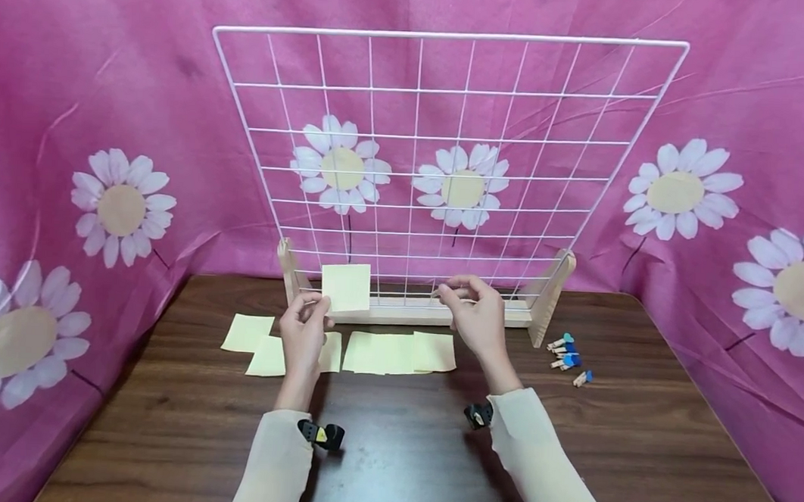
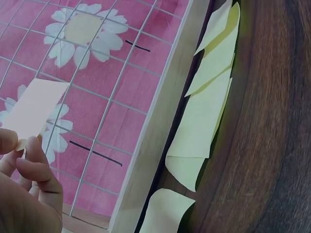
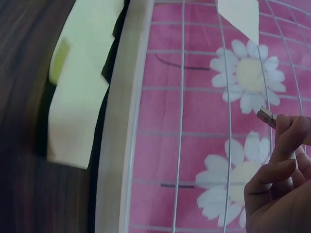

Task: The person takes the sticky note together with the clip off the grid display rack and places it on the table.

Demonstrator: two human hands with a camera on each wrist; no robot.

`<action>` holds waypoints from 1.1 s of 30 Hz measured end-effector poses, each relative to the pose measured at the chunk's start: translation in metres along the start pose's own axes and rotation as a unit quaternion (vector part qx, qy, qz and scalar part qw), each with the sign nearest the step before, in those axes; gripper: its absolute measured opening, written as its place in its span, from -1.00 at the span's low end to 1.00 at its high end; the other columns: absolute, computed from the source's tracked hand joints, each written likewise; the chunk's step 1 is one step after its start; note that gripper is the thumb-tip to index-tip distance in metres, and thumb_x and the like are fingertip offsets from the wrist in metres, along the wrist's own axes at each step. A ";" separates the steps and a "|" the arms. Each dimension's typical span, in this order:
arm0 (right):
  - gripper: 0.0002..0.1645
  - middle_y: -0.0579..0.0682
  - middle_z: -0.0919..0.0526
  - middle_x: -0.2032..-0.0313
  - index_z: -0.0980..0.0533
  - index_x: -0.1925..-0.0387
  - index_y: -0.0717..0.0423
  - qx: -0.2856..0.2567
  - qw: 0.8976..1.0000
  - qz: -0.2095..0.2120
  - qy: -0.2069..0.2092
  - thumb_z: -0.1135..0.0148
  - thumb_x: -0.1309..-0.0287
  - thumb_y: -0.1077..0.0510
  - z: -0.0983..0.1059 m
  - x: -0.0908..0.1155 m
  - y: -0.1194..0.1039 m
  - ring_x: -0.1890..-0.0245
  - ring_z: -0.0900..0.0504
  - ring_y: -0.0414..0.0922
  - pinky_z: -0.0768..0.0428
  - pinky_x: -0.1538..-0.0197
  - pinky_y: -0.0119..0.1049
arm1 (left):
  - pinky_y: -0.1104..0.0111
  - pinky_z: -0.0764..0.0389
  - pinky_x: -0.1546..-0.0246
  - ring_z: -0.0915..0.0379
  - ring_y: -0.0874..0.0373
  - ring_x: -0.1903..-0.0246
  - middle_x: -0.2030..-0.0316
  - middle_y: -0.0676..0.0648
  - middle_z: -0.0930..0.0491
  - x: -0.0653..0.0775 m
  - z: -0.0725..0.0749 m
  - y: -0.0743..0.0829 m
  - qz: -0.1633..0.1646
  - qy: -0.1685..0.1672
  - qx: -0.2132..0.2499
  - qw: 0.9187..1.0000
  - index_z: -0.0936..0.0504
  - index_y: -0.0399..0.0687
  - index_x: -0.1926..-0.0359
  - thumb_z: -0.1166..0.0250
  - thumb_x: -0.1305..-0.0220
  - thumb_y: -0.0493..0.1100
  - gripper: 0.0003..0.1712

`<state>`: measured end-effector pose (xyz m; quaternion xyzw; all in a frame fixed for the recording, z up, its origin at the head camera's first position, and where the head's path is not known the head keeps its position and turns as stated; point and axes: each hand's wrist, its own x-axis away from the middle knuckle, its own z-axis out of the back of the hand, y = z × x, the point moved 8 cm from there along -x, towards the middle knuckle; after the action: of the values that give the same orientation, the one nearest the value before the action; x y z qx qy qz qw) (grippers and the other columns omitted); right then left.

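My left hand (image 1: 304,337) pinches a pale yellow sticky note (image 1: 346,287) by its lower left corner, upright before the lower left of the white wire grid (image 1: 419,89). In the left wrist view, thumb and fingertips grip that note (image 2: 39,104). My right hand (image 1: 479,319) is raised before the grid's lower right part, apart from the note. Between its thumb and finger it pinches a small wooden clothespin (image 3: 265,117), whose tip points out in the right wrist view. Most of the clothespin is hidden by the fingers.
Several yellow sticky notes (image 1: 379,353) lie in a row on the brown wooden table (image 1: 392,447), before the grid's wooden stand (image 1: 542,304). Small clothespins with blue tops (image 1: 564,360) lie at the right. Pink flowered cloth (image 1: 180,65) surrounds the table.
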<state>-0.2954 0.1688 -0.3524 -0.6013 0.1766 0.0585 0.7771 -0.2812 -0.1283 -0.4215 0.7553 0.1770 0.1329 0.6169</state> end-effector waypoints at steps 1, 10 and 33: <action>-0.84 0.18 -0.74 0.43 -0.64 0.20 0.25 0.004 1.000 -0.004 0.004 -0.38 -0.27 0.21 0.004 0.001 0.002 0.84 -0.46 -0.15 -0.51 0.69 -0.36 | 0.57 -0.26 0.72 -0.51 0.26 0.60 0.50 0.09 -0.58 0.001 0.000 0.000 0.001 0.000 -0.002 1.000 -0.65 -0.18 0.19 -0.32 -0.35 -0.24 -0.91; -0.77 0.20 -0.74 0.41 -0.63 0.16 0.25 0.037 0.999 0.003 0.018 -0.38 -0.29 0.14 0.032 -0.001 0.007 0.82 -0.52 -0.03 -0.44 0.69 -0.42 | 0.57 -0.33 0.67 -0.47 0.25 0.58 0.44 0.08 -0.51 0.004 -0.002 -0.002 -0.007 -0.002 -0.024 1.000 -0.68 -0.31 0.15 -0.37 -0.31 -0.21 -0.78; -0.78 0.16 -0.74 0.44 -0.60 0.20 0.22 0.077 0.996 -0.021 0.043 -0.37 -0.30 0.12 0.073 0.009 0.023 0.79 -0.56 0.04 -0.42 0.69 -0.40 | 0.51 -0.46 0.49 -0.53 0.30 0.47 0.50 0.04 -0.70 0.018 -0.021 -0.012 -0.022 -0.050 -0.053 0.997 -0.80 -0.28 0.31 -0.50 -0.12 -0.34 -0.91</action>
<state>-0.2794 0.2431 -0.3606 -0.5454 0.2012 0.0026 0.8137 -0.2754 -0.0996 -0.4296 0.7229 0.1554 0.0902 0.6672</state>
